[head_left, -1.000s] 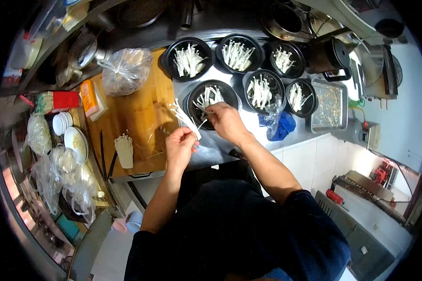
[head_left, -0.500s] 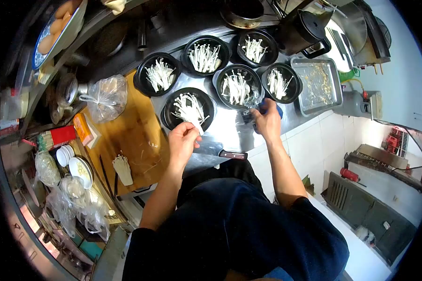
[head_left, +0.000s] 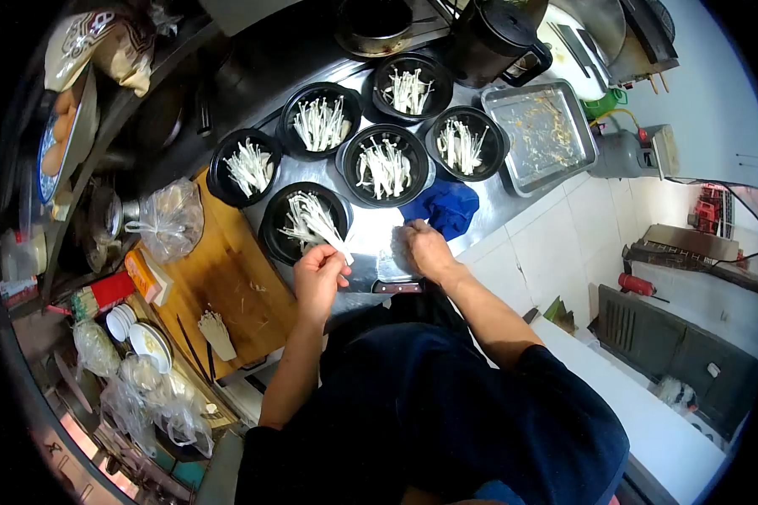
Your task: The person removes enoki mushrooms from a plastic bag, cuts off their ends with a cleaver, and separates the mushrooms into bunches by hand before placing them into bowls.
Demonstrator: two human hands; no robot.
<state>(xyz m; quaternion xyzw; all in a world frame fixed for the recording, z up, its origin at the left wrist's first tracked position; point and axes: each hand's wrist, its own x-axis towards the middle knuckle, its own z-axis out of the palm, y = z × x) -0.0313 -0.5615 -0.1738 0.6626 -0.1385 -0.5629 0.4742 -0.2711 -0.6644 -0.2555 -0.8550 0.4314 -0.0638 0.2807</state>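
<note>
My left hand (head_left: 318, 278) pinches the base of a bunch of enoki mushrooms (head_left: 316, 220), whose caps spread over the nearest black bowl (head_left: 271, 240). To its right, my right hand (head_left: 431, 252) is closed above the steel counter on what looks like a clear plastic wrapper (head_left: 394, 249); the wrapper's outline is faint. Just beyond that hand lies a crumpled blue bag or cloth (head_left: 446, 209). A knife (head_left: 398, 287) lies below the hands, its dark handle showing. Several other black bowls stand farther back with enoki in them, among them the middle bowl (head_left: 425, 172).
On the left, a wooden cutting board (head_left: 244, 252) bears another enoki bunch (head_left: 216, 334) and chopsticks (head_left: 195, 347). A tied plastic bag (head_left: 170, 220) sits at its back edge. Right of the bowls is a metal tray (head_left: 507, 147) with food scraps; a black jug (head_left: 488, 42) stands behind.
My right hand has moved left and nearer my body, away from the blue thing, which now shows fully. My left hand still holds the enoki bunch at the nearest bowl. The view has shifted.
</note>
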